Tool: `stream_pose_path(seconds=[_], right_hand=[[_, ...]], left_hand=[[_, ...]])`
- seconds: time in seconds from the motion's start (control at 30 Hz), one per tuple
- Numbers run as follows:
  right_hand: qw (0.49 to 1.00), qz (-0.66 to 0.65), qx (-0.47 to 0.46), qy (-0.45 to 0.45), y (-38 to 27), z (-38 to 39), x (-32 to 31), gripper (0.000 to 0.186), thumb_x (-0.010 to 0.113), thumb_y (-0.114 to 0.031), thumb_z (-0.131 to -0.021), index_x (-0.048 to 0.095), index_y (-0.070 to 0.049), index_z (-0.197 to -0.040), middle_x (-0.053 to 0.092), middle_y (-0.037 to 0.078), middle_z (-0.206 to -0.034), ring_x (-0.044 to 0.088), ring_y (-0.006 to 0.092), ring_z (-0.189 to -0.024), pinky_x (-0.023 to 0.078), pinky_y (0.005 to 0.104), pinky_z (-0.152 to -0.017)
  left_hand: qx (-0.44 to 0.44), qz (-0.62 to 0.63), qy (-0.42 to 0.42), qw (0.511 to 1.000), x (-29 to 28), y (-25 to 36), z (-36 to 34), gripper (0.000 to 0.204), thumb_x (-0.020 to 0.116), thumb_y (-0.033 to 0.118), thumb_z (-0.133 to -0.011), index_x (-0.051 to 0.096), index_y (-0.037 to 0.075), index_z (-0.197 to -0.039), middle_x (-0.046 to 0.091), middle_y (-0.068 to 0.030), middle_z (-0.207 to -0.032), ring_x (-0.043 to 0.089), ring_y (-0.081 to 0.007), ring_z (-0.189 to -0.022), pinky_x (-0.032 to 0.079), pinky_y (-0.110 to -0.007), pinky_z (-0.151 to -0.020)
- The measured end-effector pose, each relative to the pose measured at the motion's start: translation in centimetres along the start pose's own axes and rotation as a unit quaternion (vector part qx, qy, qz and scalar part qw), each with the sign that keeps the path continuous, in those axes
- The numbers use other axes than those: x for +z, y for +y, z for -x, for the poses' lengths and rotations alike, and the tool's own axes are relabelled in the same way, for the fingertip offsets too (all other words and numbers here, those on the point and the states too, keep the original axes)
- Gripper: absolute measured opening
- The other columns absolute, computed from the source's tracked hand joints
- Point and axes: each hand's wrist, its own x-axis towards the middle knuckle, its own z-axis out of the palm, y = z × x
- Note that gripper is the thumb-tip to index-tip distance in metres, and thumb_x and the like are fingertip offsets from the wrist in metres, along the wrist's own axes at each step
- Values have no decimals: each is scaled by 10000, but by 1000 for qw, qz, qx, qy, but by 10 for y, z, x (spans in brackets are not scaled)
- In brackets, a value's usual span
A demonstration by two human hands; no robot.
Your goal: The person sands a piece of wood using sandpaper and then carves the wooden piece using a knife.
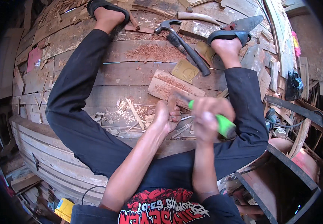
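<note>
My left hand (164, 115) is closed round a small brown wooden piece (172, 101), whose upper end sticks out above the fingers. Just to its right, my right hand (210, 114) grips a green-handled chisel (225, 126), its handle dark at the butt. The chisel's blurred metal blade points left toward the wooden piece; whether they touch I cannot tell. Beyond both hands lies a flat wooden block (161, 84) strewn with reddish shavings. A yellowish square sheet (185, 70), perhaps sandpaper, lies past the block.
A claw hammer (185, 46) with a dark handle lies farther off, near a curved pale wooden piece (198, 16). By my right foot is a handsaw (247, 24). Chips and shavings (131, 112) litter the plank floor (116, 76). A dark metal frame (295, 168) stands at right.
</note>
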Motion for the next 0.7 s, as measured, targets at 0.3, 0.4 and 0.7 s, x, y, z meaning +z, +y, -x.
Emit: stream_pose_path(seconds=[0.3, 0.4, 0.7], right_hand=[[996, 64, 47, -42, 37, 12, -13, 260, 608, 17, -800, 402, -63, -664, 453, 16, -604, 417, 104, -520, 343, 268, -499], [998, 41, 42, -14, 33, 13, -21, 265, 623, -25, -832, 403, -52, -686, 451, 20, -619, 416, 101, -524, 349, 271, -494], [994, 81, 49, -61, 37, 1, -19, 209, 553, -96, -867, 367, -103, -772, 393, -14, -563, 324, 76, -456, 300, 259, -445]], left_hand=[[18, -5, -7, 1000, -10, 5, 2, 240, 282, 230, -1014, 488, 115, -970, 442, -5, -681, 347, -54, -454, 251, -215, -384], [8, -31, -37, 999, -11, -1, -13, 204, 314, 225, -1020, 490, 129, -980, 442, -5, -682, 338, -54, -452, 254, -220, -392], [-10, -14, 10, 1000, -15, -4, -9, 265, 295, 283, -977, 488, 136, -1083, 453, -10, -720, 344, -69, -462, 245, -218, -390]])
